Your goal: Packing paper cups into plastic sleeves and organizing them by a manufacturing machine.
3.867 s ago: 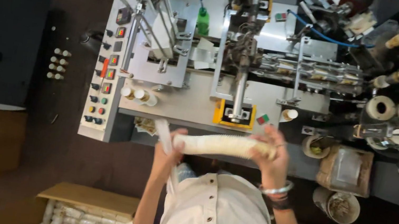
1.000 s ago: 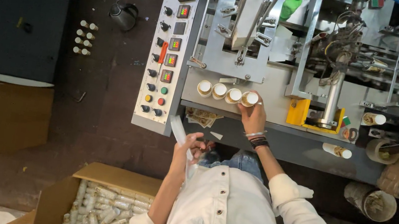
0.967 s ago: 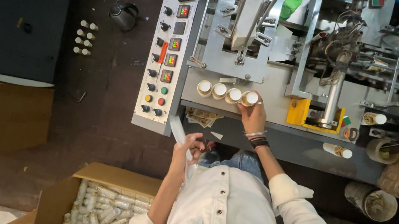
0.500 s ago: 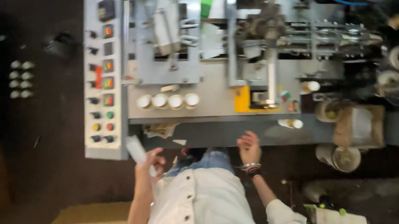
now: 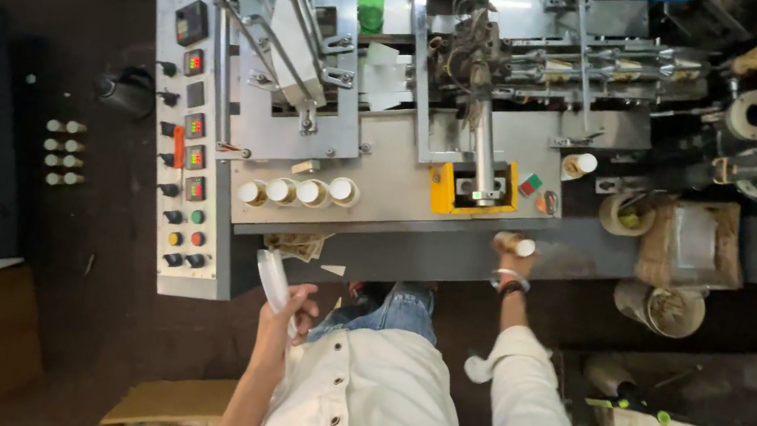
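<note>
A dark workshop floor surrounds a grey machine (image 5: pixel 404 177) with a button panel. The left hand (image 5: pixel 281 314) grips a stack of white cups (image 5: pixel 272 277) near the panel; the right hand (image 5: pixel 514 255) closes on one small paper cup (image 5: pixel 525 247) at the machine's near edge. A loose grip could spill the stack, or a sleeve could catch in the mechanism.

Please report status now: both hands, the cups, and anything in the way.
Left hand holds a short white cup stack. Right hand grips one white cup at the machine ledge. Nothing blocks either hand.
</note>
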